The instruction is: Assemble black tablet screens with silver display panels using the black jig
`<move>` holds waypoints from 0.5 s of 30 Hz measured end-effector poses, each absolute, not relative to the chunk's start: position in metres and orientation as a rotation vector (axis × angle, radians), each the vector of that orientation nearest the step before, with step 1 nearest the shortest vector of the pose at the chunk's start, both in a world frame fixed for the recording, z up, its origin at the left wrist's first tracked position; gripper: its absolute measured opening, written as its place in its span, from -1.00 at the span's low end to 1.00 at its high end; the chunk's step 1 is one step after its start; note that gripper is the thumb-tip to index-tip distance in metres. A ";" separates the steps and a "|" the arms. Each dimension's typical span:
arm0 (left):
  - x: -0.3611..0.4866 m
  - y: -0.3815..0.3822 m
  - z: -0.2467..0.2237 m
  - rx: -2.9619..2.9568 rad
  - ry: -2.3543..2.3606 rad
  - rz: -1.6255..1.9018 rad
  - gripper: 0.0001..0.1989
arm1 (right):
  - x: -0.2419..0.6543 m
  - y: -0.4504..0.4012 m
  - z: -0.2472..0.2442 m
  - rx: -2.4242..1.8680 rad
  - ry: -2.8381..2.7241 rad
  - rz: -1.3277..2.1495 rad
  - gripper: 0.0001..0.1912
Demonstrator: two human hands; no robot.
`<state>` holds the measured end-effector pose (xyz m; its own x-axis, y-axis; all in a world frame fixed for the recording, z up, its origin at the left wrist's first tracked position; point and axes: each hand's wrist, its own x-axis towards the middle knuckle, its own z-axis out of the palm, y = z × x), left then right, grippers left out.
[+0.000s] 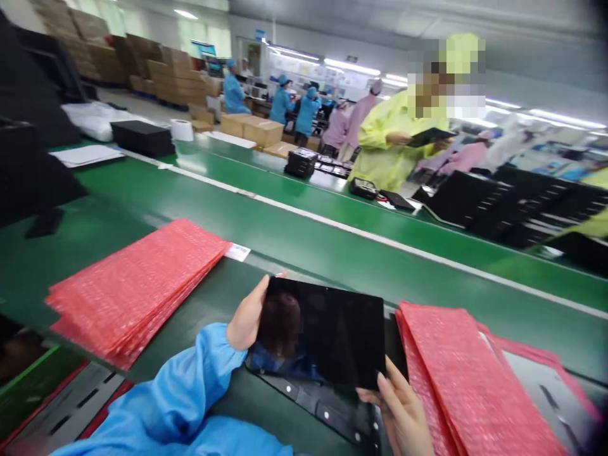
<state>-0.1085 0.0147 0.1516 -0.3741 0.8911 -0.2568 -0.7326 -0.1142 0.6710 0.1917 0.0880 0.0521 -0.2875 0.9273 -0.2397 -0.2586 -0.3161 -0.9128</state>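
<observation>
1. Above the green conveyor bench point(332, 253), the person's two hands are holding a black tablet point(318, 332) between them, with its dark glass facing up and reflecting a head.
2. The left hand point(247, 316), coming from a blue gown sleeve point(190, 380), is closing around the tablet's left edge, with one fingertip point(282, 275) showing past the top corner.
3. The right hand point(399, 405) is gripping the lower right corner, its fingers point(380, 387) curling against the edge.
4. A black studded tray point(304, 405) is lying just below the tablet; whether they are touching is hidden.
5. A stack of red bubble bags point(137, 291) is lying left of the left hand, and a second stack point(470, 380) is lying just beside the right hand.
6. Across the bench, a co-worker in a yellow-green gown point(394, 145) is holding a dark tablet point(430, 136) in both hands, beside stacked black trays point(503, 202).
7. Farther back, people in blue gowns point(285, 107) are standing near piled cardboard boxes point(175, 76).
</observation>
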 end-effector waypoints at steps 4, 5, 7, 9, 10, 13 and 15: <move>-0.110 0.018 0.143 0.342 0.988 1.713 -0.48 | 0.190 0.080 0.056 -0.969 -1.020 1.711 -0.42; -0.111 0.019 0.141 0.371 1.038 1.716 -0.46 | 0.190 0.078 0.057 -0.951 -1.038 1.702 -0.43; -0.114 0.023 0.136 0.404 1.160 1.743 -0.44 | 0.193 0.074 0.056 -0.923 -1.095 1.691 -0.41; -0.117 0.026 0.133 0.392 1.253 1.778 -0.49 | 0.195 0.071 0.057 -0.889 -1.170 1.685 -0.40; -0.118 0.027 0.131 0.372 1.280 1.786 -0.52 | 0.196 0.069 0.058 -0.869 -1.206 1.677 -0.40; -0.121 0.030 0.127 0.322 1.327 1.757 -0.58 | 0.197 0.063 0.067 -0.828 -1.291 1.637 -0.42; -0.122 0.031 0.125 0.307 1.365 1.723 -0.57 | 0.197 0.059 0.076 -0.827 -1.315 1.623 -0.43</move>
<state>-0.1221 0.0311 0.1252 -0.5738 0.7549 -0.3177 -0.4818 0.0025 0.8763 0.1969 0.0591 0.0757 -0.4053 0.9139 0.0244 -0.2132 -0.0685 -0.9746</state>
